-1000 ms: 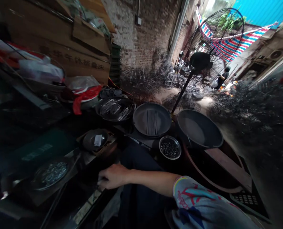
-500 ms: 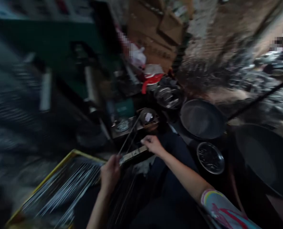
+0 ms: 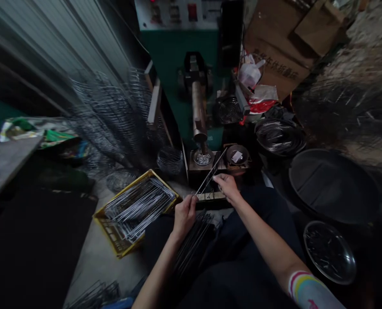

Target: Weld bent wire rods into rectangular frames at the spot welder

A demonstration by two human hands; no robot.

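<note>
My left hand (image 3: 184, 214) is closed on thin metal rods (image 3: 210, 174) that slant up and right toward the green machine (image 3: 191, 64). My right hand (image 3: 227, 186) pinches the same rods nearer their middle, just above a small fixture block (image 3: 210, 196). More dark rods (image 3: 194, 240) lie across my lap under the left hand. A yellow crate (image 3: 113, 231) of bent wire pieces sits on the floor to the left. The machine's brass-coloured cylinder (image 3: 197, 107) points down at a small dish of shiny parts (image 3: 203, 159).
Round dark pans (image 3: 332, 184) and a metal bowl of small parts (image 3: 331, 253) stand at the right. A pan of coiled wire (image 3: 279, 135) sits behind them. Stacked wire racks (image 3: 110, 116) lean at the left. Cardboard boxes (image 3: 284, 47) rise at the back right.
The view has swung left from the pans to the machine. My left hand has come into view holding rods, and my right hand has moved up from the bench edge onto them.
</note>
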